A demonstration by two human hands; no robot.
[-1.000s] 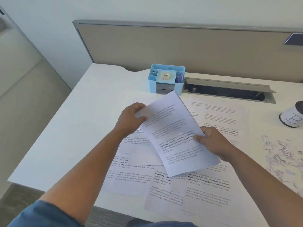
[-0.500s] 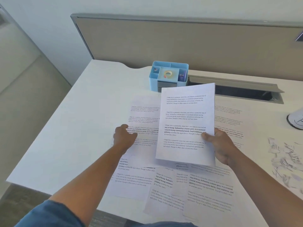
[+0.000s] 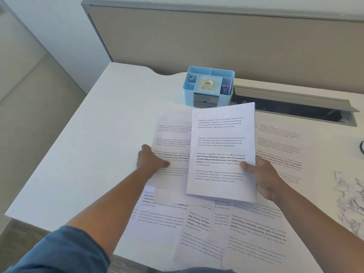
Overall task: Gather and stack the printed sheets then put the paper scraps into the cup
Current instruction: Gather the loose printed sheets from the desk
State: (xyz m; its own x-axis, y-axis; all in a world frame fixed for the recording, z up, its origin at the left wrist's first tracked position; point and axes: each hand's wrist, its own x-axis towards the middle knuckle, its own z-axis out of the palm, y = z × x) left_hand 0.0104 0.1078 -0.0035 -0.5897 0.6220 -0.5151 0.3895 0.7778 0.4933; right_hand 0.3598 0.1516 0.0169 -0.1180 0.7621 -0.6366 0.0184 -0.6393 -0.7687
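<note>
Right hand (image 3: 264, 178) pinches the gathered stack (image 3: 222, 152), thumb on top. Left hand (image 3: 150, 161) lies on the next sheet (image 3: 173, 146), fingertips at its edge; whether they grip, can't tell. I'd slide it sideways under the stack, edges squared.

There is a single view, from a wide-angle camera worn on the person's head, looking forward and steeply down over the white surface (image 3: 82, 154). It sits close: both forearms enter from the bottom edge and reach toward the middle of the frame. The far edge of the view takes in the beige partition (image 3: 216, 40) behind the surface, with a blue organiser (image 3: 208, 85) just below it near centre. The surface's left edge and some floor show at left; the right side is cut off by the frame. Straight lines bow slightly toward the borders.
</note>
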